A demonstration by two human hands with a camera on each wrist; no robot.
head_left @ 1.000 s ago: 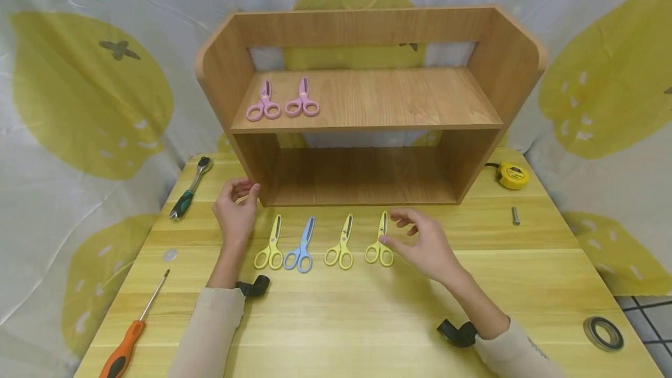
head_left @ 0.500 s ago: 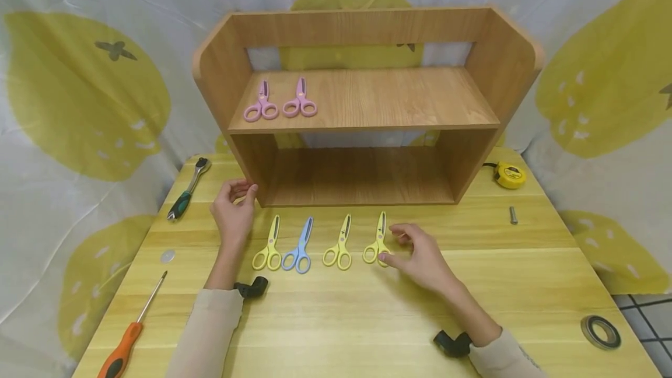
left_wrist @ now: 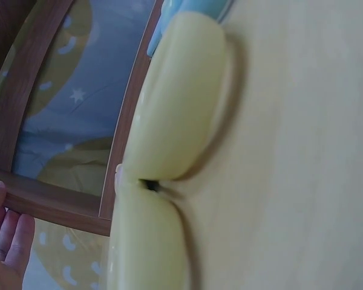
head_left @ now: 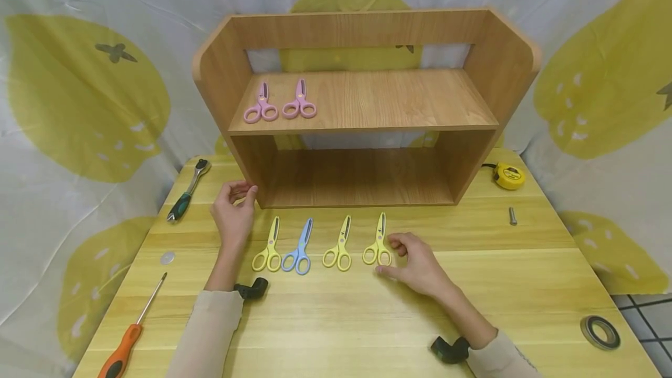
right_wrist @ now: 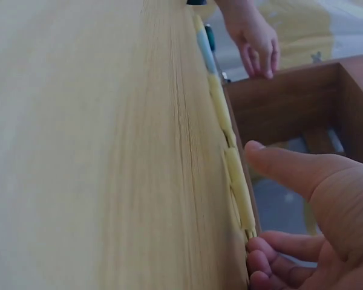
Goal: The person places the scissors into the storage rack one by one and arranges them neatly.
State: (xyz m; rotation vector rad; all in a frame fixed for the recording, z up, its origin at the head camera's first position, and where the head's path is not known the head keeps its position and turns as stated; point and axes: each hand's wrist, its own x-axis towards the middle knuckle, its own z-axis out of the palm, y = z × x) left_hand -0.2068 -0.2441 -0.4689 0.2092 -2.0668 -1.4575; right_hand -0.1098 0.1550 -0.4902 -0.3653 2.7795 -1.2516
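The right hand [head_left: 417, 264] rests on the desk [head_left: 367, 319] with fingers curled at the handles of the rightmost yellow scissors [head_left: 378, 244], seemingly touching but not gripping them, while the left hand [head_left: 234, 210] lies loosely open by the wooden shelf's [head_left: 362, 107] lower left corner, holding nothing.

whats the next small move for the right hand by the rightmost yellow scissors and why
Probably close thumb and fingers on the looped handles of the rightmost yellow plastic scissors and lift. The right hand lies beside those handles, fingers loosely curled, not yet gripping. The left hand rests by the wooden two-tier shelf, away from the row.
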